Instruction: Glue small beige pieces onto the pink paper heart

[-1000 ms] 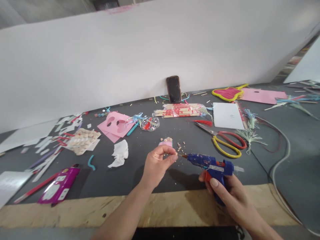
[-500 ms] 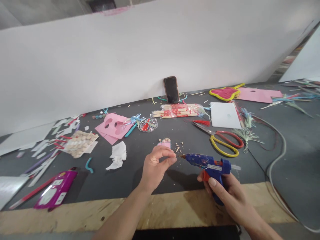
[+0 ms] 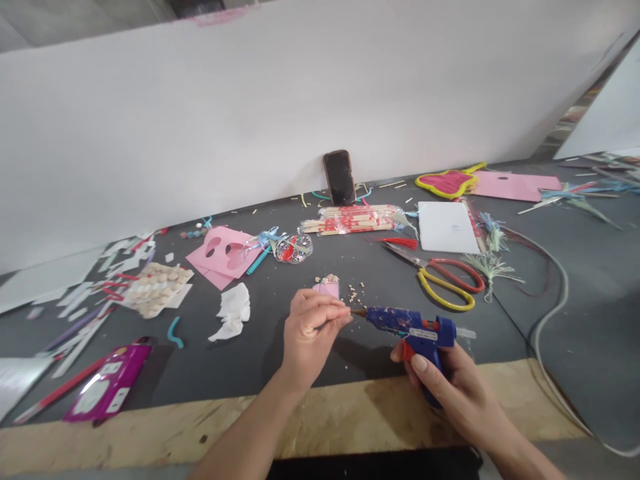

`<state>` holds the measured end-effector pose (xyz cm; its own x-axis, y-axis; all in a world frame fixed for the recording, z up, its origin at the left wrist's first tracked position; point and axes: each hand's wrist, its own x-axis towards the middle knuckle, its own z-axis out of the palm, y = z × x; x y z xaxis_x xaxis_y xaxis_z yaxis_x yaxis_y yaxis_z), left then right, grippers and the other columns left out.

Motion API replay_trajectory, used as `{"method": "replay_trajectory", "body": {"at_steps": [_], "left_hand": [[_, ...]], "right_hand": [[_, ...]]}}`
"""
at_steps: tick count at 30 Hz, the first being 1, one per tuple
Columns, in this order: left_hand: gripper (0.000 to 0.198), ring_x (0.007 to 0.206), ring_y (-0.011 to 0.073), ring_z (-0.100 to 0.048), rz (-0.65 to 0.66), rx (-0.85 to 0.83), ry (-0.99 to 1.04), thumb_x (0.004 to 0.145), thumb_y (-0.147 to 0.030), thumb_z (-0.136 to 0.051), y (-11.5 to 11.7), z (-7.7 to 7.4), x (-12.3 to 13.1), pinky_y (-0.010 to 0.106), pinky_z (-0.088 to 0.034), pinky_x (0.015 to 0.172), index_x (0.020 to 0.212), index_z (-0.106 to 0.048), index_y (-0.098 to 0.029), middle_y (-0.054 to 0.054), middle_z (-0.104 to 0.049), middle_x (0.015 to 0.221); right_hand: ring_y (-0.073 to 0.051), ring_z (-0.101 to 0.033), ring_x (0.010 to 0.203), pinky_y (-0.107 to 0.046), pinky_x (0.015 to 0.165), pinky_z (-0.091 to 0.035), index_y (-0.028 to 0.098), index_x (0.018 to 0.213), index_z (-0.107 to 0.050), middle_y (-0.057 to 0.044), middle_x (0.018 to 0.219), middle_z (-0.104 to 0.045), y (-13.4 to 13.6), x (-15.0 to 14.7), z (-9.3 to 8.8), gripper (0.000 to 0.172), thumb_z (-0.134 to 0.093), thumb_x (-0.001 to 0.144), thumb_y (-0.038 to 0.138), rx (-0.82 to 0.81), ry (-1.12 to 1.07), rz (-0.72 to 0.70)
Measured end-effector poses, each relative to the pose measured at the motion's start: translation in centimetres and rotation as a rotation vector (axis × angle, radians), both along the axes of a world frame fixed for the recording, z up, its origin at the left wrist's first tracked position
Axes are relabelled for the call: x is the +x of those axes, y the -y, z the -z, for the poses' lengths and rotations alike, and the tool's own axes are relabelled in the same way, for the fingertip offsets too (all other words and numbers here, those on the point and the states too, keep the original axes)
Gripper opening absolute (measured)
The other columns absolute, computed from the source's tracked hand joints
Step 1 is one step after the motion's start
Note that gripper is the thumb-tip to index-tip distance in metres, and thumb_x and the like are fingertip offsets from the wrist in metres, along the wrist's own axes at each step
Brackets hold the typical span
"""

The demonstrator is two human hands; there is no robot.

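Observation:
My right hand (image 3: 447,383) is wrapped round the handle of a blue glue gun (image 3: 405,325), a finger at its orange trigger. A clear glue stick pokes out of its back end. The nozzle points left, right at the fingertips of my left hand (image 3: 315,327). Those fingers are pinched together; whatever they hold is too small to make out. Just beyond the left hand lies a small pink card (image 3: 329,289) with tiny beige pieces along its far edge. Several loose beige bits (image 3: 353,292) are scattered to the right of the card.
Scissors (image 3: 445,280) with red and yellow handles lie to the right, near a white card (image 3: 447,227). A phone (image 3: 340,177) leans on the white wall behind wrapped sticks (image 3: 357,219). Crumpled tissue (image 3: 234,311), pink cut paper (image 3: 225,253) and a magenta packet (image 3: 110,383) lie left.
The view has shifted slightly. My left hand's other fingers have come closer together over the pinch, still by the nozzle. The glue gun stays in my right hand.

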<state>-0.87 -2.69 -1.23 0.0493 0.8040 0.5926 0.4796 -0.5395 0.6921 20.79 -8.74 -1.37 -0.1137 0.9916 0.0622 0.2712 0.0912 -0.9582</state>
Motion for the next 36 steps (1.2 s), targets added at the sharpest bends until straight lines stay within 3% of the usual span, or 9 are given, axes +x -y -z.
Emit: {"method": "replay_trajectory", "body": {"at_steps": [19,29,36], "left_hand": [[0.013,0.088,0.018,-0.056,-0.099,0.22,-0.208,0.076,-0.017,-0.071,0.12,0.58,-0.26,0.037,-0.05,0.079,0.08,-0.072,-0.029,0.002,-0.062,0.094],[0.007,0.089,0.0174,-0.055,-0.118,0.151,-0.142,0.077,-0.018,-0.07,-0.04,0.56,-0.51,0.033,-0.051,0.076,0.075,-0.069,-0.024,0.003,-0.059,0.097],[0.005,0.092,0.0179,-0.057,-0.121,0.008,-0.08,0.077,-0.024,-0.07,0.08,0.49,-0.46,0.034,-0.05,0.081,0.072,-0.068,-0.024,0.003,-0.059,0.098]], "right_hand": [[-0.017,-0.06,0.066,-0.026,0.059,-0.051,0.02,0.091,-0.064,-0.006,0.078,-0.068,-0.06,-0.24,-0.14,0.024,-0.055,0.087,0.041,0.013,-0.001,0.005],[-0.014,-0.054,0.057,-0.024,0.051,-0.044,0.019,0.093,-0.063,-0.003,0.067,-0.061,0.02,-0.11,0.15,0.027,-0.053,0.088,0.044,-0.048,-0.067,0.028],[-0.013,-0.051,0.055,-0.023,0.049,-0.042,0.018,0.092,-0.064,-0.001,0.062,-0.057,0.06,-0.04,0.2,0.031,-0.053,0.088,0.047,-0.105,-0.105,0.043]]}}
